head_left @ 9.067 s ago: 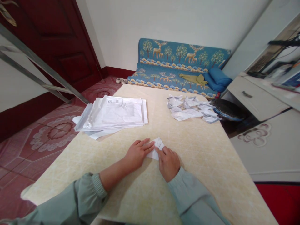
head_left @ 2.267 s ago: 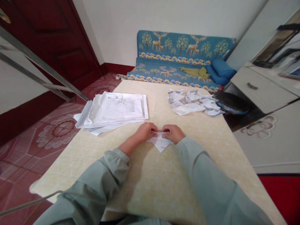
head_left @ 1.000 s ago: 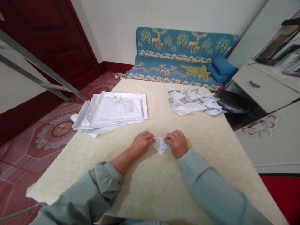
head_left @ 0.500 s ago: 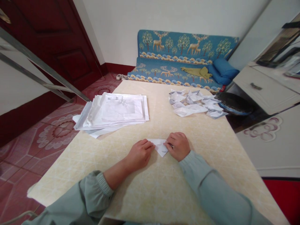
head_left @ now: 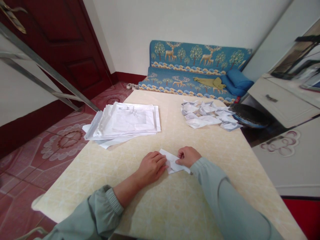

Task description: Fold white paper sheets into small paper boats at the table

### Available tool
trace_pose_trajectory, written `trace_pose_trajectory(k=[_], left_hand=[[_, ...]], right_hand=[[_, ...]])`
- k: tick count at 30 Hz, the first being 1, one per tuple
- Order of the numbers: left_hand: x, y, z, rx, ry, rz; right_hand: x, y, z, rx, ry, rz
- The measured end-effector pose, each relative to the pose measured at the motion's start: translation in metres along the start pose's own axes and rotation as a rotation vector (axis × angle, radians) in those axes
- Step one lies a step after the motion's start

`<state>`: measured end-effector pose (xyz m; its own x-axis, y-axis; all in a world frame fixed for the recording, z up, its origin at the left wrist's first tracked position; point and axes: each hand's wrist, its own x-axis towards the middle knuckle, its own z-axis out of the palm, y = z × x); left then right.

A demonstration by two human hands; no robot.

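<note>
A small folded sheet of white paper (head_left: pixel 172 163) lies on the table between my two hands. My left hand (head_left: pixel 153 165) grips its left edge, fingers together over the paper and thumb low by the near side. With thumb and bent fingers, my right hand (head_left: pixel 188 156) pinches the right part. A narrow corner of the paper sticks out below that hand, towards the sleeve. The far left corner points away from me. Part of the paper is hidden under the fingers.
A stack of white paper sheets (head_left: pixel 132 120) lies at the table's left. Several folded paper pieces (head_left: pixel 205 115) are grouped at the far right. The cream-patterned table (head_left: pixel 170 206) reaches a blue sofa (head_left: pixel 172 73); a white cabinet (head_left: pixel 287 100) stands at the right.
The folded paper has turned: its point, which faced me, now no longer does, and a corner sticks out at the right. Both hands still hold it. The view has tilted slightly upward.
</note>
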<state>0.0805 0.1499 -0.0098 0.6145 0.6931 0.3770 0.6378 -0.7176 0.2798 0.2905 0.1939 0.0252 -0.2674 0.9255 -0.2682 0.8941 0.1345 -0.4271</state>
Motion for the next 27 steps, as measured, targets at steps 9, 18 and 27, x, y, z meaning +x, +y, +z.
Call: trace_pose_trajectory(k=[9,18,27], left_hand=[[0.011,0.030,-0.006,-0.075,0.024,-0.102],[0.014,0.021,0.008,-0.201,-0.036,-0.039],[0.036,-0.014,-0.016,-0.257,-0.176,0.059]], right_hand=[[-0.032,-0.011,0.033,1.036,0.012,0.455],[-0.047,-0.001,0.026,0.579,0.164,0.342],[-0.049,0.037,0.018,0.074,0.459,-0.199]])
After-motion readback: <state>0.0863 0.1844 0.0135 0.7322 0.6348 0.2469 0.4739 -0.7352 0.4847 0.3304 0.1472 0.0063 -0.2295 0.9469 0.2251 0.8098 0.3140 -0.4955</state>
